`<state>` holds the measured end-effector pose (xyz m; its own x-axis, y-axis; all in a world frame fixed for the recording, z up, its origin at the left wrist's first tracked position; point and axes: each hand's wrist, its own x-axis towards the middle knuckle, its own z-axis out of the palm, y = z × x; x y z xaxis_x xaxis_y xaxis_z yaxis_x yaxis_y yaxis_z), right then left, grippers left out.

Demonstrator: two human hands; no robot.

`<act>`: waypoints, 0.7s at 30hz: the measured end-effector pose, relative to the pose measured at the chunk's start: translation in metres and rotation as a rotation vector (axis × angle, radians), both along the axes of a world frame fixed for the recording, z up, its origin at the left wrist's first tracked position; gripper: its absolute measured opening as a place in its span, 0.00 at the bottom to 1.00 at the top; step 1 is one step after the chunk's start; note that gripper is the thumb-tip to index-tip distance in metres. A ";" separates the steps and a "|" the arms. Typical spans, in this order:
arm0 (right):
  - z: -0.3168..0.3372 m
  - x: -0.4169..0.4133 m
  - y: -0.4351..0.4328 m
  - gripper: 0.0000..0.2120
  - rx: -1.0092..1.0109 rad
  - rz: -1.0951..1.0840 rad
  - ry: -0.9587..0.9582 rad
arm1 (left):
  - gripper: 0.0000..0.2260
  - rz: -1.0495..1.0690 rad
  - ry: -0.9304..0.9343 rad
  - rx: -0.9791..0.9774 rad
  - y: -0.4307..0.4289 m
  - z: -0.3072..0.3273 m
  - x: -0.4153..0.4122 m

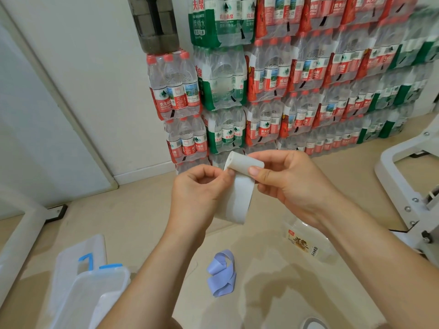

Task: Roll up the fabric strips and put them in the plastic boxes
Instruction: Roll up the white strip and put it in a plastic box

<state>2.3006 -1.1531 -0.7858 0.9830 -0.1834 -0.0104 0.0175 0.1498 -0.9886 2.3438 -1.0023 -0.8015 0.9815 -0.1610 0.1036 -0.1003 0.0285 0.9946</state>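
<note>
Both hands hold a white fabric strip in the air at mid-frame. Its top end is wound into a small roll, and the loose tail hangs down between my wrists. My left hand pinches the roll's left end with fingertips. My right hand grips the roll's right end, thumb on top. A lilac-blue fabric strip lies loosely curled on the floor below. Clear plastic boxes with blue clips sit at the lower left, partly hidden by my left forearm.
Shrink-wrapped packs of water bottles are stacked against the far wall. A clear labelled plastic jar lies on the beige floor under my right wrist. White metal frames stand at the right and left.
</note>
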 end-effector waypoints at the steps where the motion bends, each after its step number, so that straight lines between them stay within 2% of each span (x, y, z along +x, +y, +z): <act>1: 0.000 0.000 0.000 0.10 -0.003 -0.009 0.001 | 0.07 -0.013 0.014 0.000 0.000 -0.001 0.001; 4: 0.000 0.001 0.000 0.10 -0.005 -0.043 -0.001 | 0.02 -0.077 0.046 -0.019 0.002 -0.002 0.001; 10: 0.001 0.000 0.002 0.12 -0.117 -0.081 -0.059 | 0.04 -0.116 0.104 -0.098 0.001 -0.001 -0.001; 14: 0.002 0.001 0.001 0.14 -0.165 -0.085 -0.096 | 0.06 -0.147 0.114 -0.136 -0.002 0.002 -0.005; 18: 0.001 0.000 0.002 0.16 -0.247 -0.084 -0.114 | 0.18 -0.090 0.154 -0.127 -0.005 0.004 -0.007; 21: 0.001 -0.001 0.002 0.16 -0.298 -0.057 -0.111 | 0.15 -0.117 0.148 -0.062 -0.004 0.004 -0.006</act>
